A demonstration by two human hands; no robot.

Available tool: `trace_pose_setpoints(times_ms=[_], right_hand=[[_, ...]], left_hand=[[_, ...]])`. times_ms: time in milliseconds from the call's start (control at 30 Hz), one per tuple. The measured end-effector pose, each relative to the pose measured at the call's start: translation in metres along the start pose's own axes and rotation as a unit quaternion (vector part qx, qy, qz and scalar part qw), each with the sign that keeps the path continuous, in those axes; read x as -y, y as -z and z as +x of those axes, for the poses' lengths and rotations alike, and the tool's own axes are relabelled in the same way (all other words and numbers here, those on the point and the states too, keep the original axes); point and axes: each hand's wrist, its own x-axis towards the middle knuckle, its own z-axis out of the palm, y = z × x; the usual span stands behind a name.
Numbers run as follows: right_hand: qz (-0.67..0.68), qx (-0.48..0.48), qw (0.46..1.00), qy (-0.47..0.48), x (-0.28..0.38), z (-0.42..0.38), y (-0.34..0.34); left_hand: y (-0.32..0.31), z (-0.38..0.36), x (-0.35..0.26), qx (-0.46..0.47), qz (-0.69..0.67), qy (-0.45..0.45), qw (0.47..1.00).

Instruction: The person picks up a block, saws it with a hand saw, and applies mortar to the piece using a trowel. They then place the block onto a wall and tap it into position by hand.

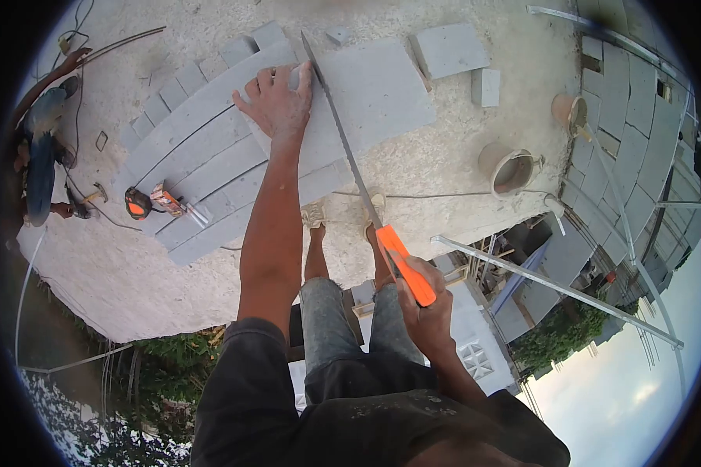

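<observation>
Over the pale blocks [385,86] laid out on the rough floor [171,288], a saw [337,128] with an orange handle [406,266] lies at a slant, its blade just beside the left hand [275,103]. That hand presses down flat, fingers spread apart on the blocks. The right hand [427,300] has its fingers wrapped around the handle. Left of the left forearm, a tape measure [138,204] and a small box [166,198] sit near each other. Two buckets [512,171] stand off to the right, and another person [43,148] is at the far left, near a hammer [96,193].
</observation>
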Motion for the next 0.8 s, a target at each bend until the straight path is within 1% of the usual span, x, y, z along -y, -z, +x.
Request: trace_pose_setpoints(times_ms=[33,100,167,233,267,300,333,367,433,467,500,567,633,667,700,733,767,800], right_hand=[[0.003,-0.013,0.998,0.054,-0.006,0.015,-0.009],[0.006,0.004,1.000,0.002,0.002,0.068,-0.018],[0.034,0.014,0.999,0.021,0.008,0.125,-0.031],[0.046,0.003,0.999,0.001,-0.001,0.115,-0.041],[0.052,-0.006,0.999,-0.012,-0.003,0.107,-0.042],[0.059,0.021,0.996,-0.063,0.011,0.082,-0.029],[0.038,-0.038,0.998,0.037,-0.015,0.052,-0.037],[0.048,-0.032,0.998,0.030,-0.012,0.027,-0.025],[0.081,0.003,0.995,-0.059,-0.012,0.003,-0.016],[0.098,0.005,0.992,-0.076,-0.015,0.014,-0.017],[-0.013,-0.014,0.999,0.051,-0.010,0.046,-0.025],[0.028,0.007,0.999,-0.016,0.006,0.122,-0.049],[0.055,-0.005,0.998,0.013,0.005,0.142,-0.054],[0.064,-0.007,0.998,0.008,0.002,0.134,-0.052],[0.058,-0.010,0.998,-0.034,0.004,0.098,-0.041],[0.052,-0.015,0.998,-0.041,0.003,0.068,-0.030],[0.020,-0.047,0.998,0.031,-0.010,0.034,-0.023],[-0.014,-0.062,0.996,0.067,-0.019,-0.007,-0.013]], left_hand=[[0.000,0.004,0.002,-0.003,0.001,0.003,1.000],[0.005,-0.004,0.005,0.012,0.004,0.002,1.000],[0.002,0.009,-0.003,-0.007,-0.002,0.004,1.000],[0.002,0.002,0.000,-0.006,0.005,0.000,1.000],[0.005,-0.008,-0.002,0.013,0.008,0.002,1.000],[0.006,-0.007,-0.003,0.016,0.010,0.003,1.000],[0.002,0.004,-0.002,0.011,0.012,0.009,1.000],[-0.001,0.011,-0.002,-0.004,0.008,0.003,1.000],[-0.002,0.003,0.005,0.001,0.005,-0.002,1.000],[-0.005,0.009,0.005,-0.006,0.005,0.002,1.000],[-0.007,0.014,0.004,-0.012,0.003,0.004,1.000],[0.000,-0.002,0.002,0.013,0.002,0.007,1.000],[-0.001,0.005,0.003,0.020,0.001,0.013,1.000],[0.000,-0.005,0.005,0.023,0.006,0.011,1.000],[0.001,-0.015,0.007,0.028,0.010,0.007,1.000],[-0.006,0.004,0.003,0.000,0.008,0.012,1.000],[-0.013,0.034,-0.006,-0.036,-0.008,0.005,0.999],[-0.010,0.034,-0.006,-0.034,-0.012,0.002,0.999]])
